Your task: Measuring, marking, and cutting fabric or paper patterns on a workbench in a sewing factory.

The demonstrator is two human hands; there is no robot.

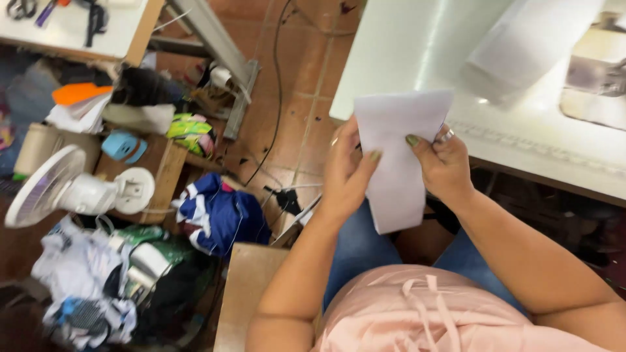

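Head view is showing both hands closing on a white piece of fabric [398, 163], held upright above the lap, just in front of the near edge of the white worktop [417, 45]. The left hand [345, 173] is pinching the piece along its left edge with thumb in front, and the right hand [443, 163] is clamping its right edge near the top, so the two hands are sitting close together with the cloth between them. Since the lower half is hanging free and unsupported, it is likely to swing or fold over if either pinch is loosened, and a slip from the left hand could be letting the piece twist and drop toward the lap or the tiled floor [293, 85]. The cable [277, 98] trailing across the floor beside the chair looks like something a foot could be catching. The far fingers of both hands are hiding behind the cloth, so their grip there is not showing. A pale folded thing [521, 52] on the worktop is blurring out, and the machine part [596, 75] at the right edge is being cut off.
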